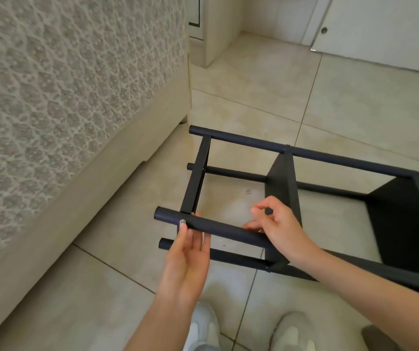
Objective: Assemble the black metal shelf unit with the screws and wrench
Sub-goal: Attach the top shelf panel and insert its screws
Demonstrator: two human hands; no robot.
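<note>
White shoes (203,325) at 6 o'clock; just beyond, left hand (188,249), its grip wrapped on the near tube (218,228), thumb (183,225) over, fingers (199,239) behind, likely steadying it. Right hand (276,224) lies across the same tube, grip loosely curled; whether it pinches anything, cannot tell. Shelf (403,219) lies on its side on glossy tiled floor (254,97), centre to 3 o'clock: round matte-black tubes (330,157), flat panels (283,181); patterned bed (51,97) at 9.

Home bedroom: fabric-covered bed (51,117), beige tiled floor (266,97), white cabinet door (380,29), wooden furniture base (218,26).
</note>
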